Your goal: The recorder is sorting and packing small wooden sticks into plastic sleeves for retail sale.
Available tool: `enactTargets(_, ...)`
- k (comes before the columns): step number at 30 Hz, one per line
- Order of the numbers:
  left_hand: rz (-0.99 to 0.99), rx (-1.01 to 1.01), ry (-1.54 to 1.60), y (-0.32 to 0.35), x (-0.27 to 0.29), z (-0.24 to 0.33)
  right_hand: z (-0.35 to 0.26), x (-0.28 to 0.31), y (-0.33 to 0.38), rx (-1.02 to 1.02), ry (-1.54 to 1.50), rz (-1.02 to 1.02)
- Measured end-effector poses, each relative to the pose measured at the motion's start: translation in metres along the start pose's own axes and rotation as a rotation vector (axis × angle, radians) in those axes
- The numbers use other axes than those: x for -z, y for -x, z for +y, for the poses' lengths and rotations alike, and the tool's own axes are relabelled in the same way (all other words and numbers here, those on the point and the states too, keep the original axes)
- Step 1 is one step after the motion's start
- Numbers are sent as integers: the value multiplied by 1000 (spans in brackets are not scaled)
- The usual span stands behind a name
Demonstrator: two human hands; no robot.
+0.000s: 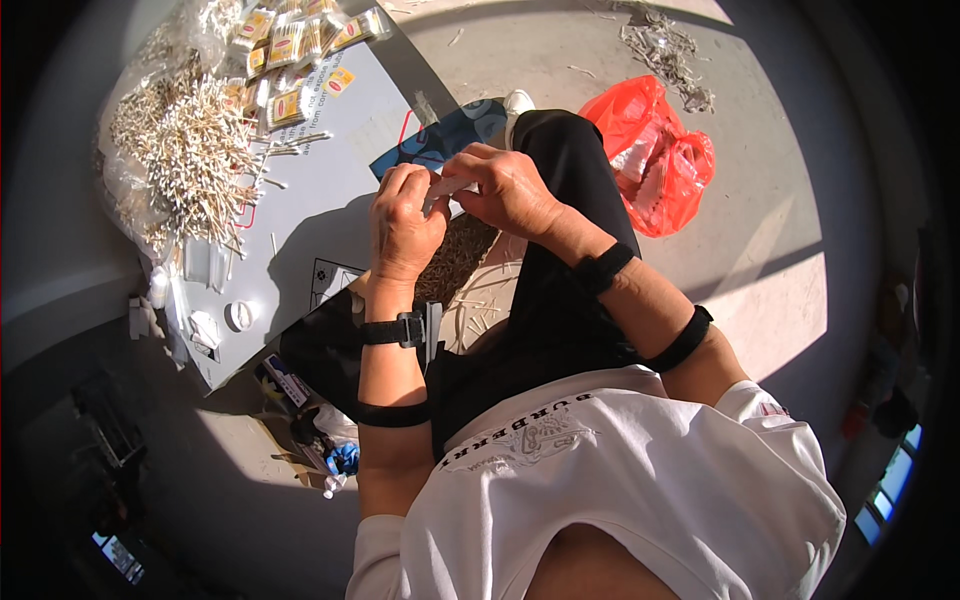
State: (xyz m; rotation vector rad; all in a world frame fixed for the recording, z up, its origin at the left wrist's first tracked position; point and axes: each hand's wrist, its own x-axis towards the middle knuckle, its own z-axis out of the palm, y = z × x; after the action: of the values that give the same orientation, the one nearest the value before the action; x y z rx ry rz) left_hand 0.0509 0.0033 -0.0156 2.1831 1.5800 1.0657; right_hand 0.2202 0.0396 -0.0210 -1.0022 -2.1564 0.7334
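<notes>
Both hands meet in front of me, over the near right edge of a grey printed board [340,180]. Between their fingertips is a small whitish, translucent strip [452,186], perhaps plastic; the fingers cover much of it. My left hand [408,222] pinches its left end, and my right hand [508,192] grips the right end from above. To the left, a large heap of cotton swabs [190,145] spills from a clear plastic bag [122,200]. Filled packs of cotton swabs [290,45] lie piled beyond it. Below my hands sits an open container of brownish sticks [458,250], partly hidden.
A red plastic bag [690,165] stands on the floor at right, with scattered swabs [665,50] beyond it. Near the board's front corner lie a white ring [241,316] and a clear plastic box [205,265]. My black-trousered leg [565,170] extends forward.
</notes>
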Motion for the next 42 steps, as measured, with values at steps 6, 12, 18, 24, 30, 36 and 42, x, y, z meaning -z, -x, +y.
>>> enactTargets(6,-4,-12,-41,1,-5,-3,-1,1,0,-14,1,-25)
enactTargets(12,-36,-41,-35,-2,-3,-4,-1,3,-2,-33,-6,-37)
enactTargets(18,-41,-34,-3,-2,-1,-1,0,4,-1,-37,20,-34)
enactTargets(24,-32,-66,-14,-5,-3,-1,6,3,-1,28,-26,-30)
enactTargets(30,-33,-93,-21,-6,-3,-4,3,4,0,2,22,-21)
enactTargets(36,-34,-97,-8,-6,-4,-1,10,6,1,74,15,-52)
enactTargets(42,-36,-87,-12,-5,-4,-3,15,9,1,117,61,-37)
